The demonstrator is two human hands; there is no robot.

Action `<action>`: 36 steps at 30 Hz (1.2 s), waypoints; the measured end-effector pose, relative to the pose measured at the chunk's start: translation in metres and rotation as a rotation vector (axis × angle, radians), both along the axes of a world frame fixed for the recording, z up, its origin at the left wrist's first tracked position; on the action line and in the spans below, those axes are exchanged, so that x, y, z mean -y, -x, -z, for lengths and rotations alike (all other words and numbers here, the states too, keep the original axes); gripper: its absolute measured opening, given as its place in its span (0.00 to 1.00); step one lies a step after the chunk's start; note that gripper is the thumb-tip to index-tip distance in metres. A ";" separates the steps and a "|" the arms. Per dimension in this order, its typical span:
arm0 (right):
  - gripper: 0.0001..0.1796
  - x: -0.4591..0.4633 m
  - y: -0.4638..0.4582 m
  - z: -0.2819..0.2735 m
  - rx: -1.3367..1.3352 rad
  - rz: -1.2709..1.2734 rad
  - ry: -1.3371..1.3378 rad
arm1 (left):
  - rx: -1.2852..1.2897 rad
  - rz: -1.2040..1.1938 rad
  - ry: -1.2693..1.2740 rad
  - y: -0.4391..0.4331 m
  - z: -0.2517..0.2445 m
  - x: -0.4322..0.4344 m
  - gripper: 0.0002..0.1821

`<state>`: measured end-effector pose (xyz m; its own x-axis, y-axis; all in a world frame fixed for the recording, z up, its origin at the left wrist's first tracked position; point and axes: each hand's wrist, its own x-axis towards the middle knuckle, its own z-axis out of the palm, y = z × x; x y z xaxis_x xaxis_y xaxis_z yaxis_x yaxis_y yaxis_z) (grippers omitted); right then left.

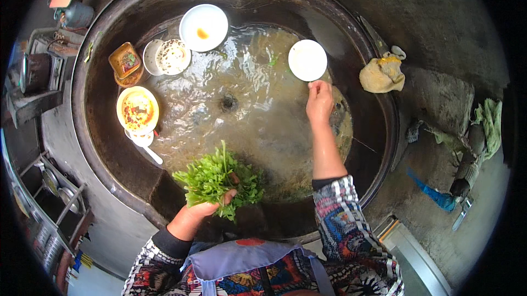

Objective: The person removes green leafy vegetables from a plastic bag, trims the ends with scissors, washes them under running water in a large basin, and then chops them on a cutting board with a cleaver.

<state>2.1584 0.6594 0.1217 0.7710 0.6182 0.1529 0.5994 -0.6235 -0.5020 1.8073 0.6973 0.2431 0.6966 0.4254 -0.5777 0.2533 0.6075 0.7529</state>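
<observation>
My left hand [212, 205] grips a bunch of leafy greens [222, 176] at the near side of a large dark basin. Leaves spread to both sides of the fist and hide part of the fingers. Toward the right, my right hand [320, 100] has its fingertips at the near rim of a round white bowl [308, 60], seemingly pinching it. The bowl is at the right edge of the shallow, murky water [214, 127] in the basin. A few loose green bits float left of the bowl. Around a dark round spot [229, 102] near the middle, the water ripples.
Along the basin's left side stand a large white bowl [204, 26], a speckled bowl [173, 57], a brown square dish [124, 60], an oily bowl [137, 110] and a white spoon [153, 155]. On the right rim [389, 119] lies a tan cloth [381, 76]. A gas cylinder [78, 15] stands far left.
</observation>
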 end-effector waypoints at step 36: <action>0.06 -0.025 0.014 0.020 0.166 -0.195 0.084 | 0.226 -0.115 -0.064 -0.016 -0.006 -0.011 0.18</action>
